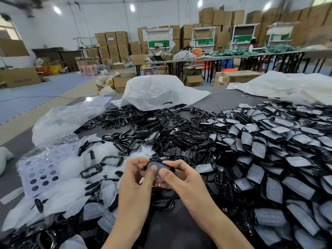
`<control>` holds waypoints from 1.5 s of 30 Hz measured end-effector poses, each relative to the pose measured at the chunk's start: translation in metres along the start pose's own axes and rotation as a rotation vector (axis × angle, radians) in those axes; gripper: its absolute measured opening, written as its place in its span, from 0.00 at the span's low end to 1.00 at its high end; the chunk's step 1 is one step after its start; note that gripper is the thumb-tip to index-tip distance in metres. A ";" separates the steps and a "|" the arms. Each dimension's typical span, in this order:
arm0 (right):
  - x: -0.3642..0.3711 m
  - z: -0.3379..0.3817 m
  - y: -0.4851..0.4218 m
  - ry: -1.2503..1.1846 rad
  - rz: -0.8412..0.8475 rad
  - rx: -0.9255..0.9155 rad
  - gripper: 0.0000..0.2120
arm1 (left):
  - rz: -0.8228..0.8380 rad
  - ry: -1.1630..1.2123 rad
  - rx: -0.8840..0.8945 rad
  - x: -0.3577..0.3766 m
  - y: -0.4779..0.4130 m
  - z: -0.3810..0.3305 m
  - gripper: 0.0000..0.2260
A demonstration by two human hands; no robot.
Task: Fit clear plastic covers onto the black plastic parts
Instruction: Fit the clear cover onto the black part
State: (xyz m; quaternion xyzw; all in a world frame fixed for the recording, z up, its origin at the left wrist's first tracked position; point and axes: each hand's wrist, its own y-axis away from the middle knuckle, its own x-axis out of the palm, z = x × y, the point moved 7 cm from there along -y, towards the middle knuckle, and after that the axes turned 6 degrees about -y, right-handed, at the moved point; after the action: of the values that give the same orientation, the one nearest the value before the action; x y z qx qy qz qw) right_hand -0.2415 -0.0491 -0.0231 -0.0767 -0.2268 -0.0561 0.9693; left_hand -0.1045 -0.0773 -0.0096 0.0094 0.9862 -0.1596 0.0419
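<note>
A frosted clear soft-plastic cover, oval and slightly domed, lies on a glossy black plastic frame part. The pair is held low over the dark grey table, at the middle of the view. The left hand and right hand both pinch the frame part, fingers curled beneath it and thumbs pressing down on the cover's face. Both pieces look very light. The cover seems thin and pliable, likely to buckle if pushed at its centre, while the frame looks stiff and slick. The surest hold is probably on the frame's rim, with the thumbs working round the cover's edge until it seats. To the left lie loose clear covers and a lilac perforated tray inside a bag. Beyond the hands spread bare black frames, spilling from a white plastic bag. A deep heap of covered parts fills the right.
</note>
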 end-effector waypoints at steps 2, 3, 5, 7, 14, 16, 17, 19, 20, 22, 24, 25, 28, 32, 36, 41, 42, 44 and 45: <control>-0.005 -0.001 -0.001 0.043 -0.038 -0.018 0.10 | 0.044 0.036 -0.019 0.004 0.001 -0.001 0.12; -0.008 -0.001 -0.001 0.053 -0.059 -0.026 0.08 | 0.065 0.060 -0.033 0.005 0.001 0.000 0.10; -0.012 0.001 -0.003 0.043 -0.090 -0.036 0.09 | 0.092 0.112 -0.060 0.007 0.002 0.000 0.06; -0.013 0.003 -0.003 0.016 -0.097 -0.041 0.13 | 0.109 0.125 -0.060 0.007 0.001 -0.001 0.06; -0.009 0.002 -0.001 0.021 -0.030 -0.028 0.14 | 0.132 0.009 -0.050 0.006 -0.001 -0.004 0.08; -0.008 0.002 -0.001 0.041 -0.033 -0.032 0.15 | 0.147 0.002 -0.056 0.008 0.000 -0.003 0.08; -0.009 0.003 -0.001 0.056 -0.039 -0.037 0.13 | 0.157 0.000 -0.057 0.008 0.000 -0.003 0.08; -0.011 0.003 -0.002 0.080 -0.056 -0.048 0.09 | 0.180 0.027 -0.073 0.010 0.002 -0.002 0.07; -0.012 0.004 -0.002 0.085 -0.068 -0.051 0.07 | 0.190 0.062 -0.089 0.010 0.002 -0.002 0.08; -0.015 0.006 -0.002 0.089 -0.089 -0.054 0.06 | 0.206 0.140 -0.120 0.011 0.004 -0.001 0.10; -0.016 0.006 -0.002 0.094 -0.094 -0.050 0.06 | 0.208 0.099 -0.103 0.012 0.004 -0.002 0.11; -0.016 0.005 -0.002 0.097 -0.092 -0.047 0.06 | 0.202 0.048 -0.087 0.012 0.003 -0.002 0.11; -0.015 0.003 -0.002 0.135 -0.086 -0.055 0.05 | 0.153 -0.068 -0.058 0.008 0.000 0.001 0.09; -0.015 0.004 -0.002 0.147 -0.081 -0.074 0.04 | 0.119 -0.138 -0.028 0.004 -0.002 0.002 0.11; -0.014 0.004 -0.003 0.088 -0.081 -0.065 0.05 | 0.108 -0.105 -0.018 0.004 -0.002 -0.001 0.11; -0.013 -0.001 -0.004 -0.018 -0.092 -0.014 0.07 | 0.135 -0.059 -0.073 0.008 -0.002 0.007 0.05; -0.013 -0.001 -0.005 -0.024 -0.096 -0.009 0.07 | 0.151 -0.057 -0.077 0.009 -0.002 0.007 0.04; -0.013 -0.002 -0.006 -0.043 -0.097 0.007 0.08 | 0.162 -0.084 -0.042 0.010 -0.001 0.005 0.04; -0.013 -0.003 -0.007 -0.067 -0.096 0.019 0.07 | 0.163 -0.100 -0.016 0.009 0.000 0.003 0.04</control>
State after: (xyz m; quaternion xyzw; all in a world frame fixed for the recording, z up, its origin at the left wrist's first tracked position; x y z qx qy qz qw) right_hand -0.2528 -0.0552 -0.0308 -0.0582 -0.2630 -0.0978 0.9581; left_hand -0.1137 -0.0786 -0.0127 0.0816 0.9801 -0.1481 0.1040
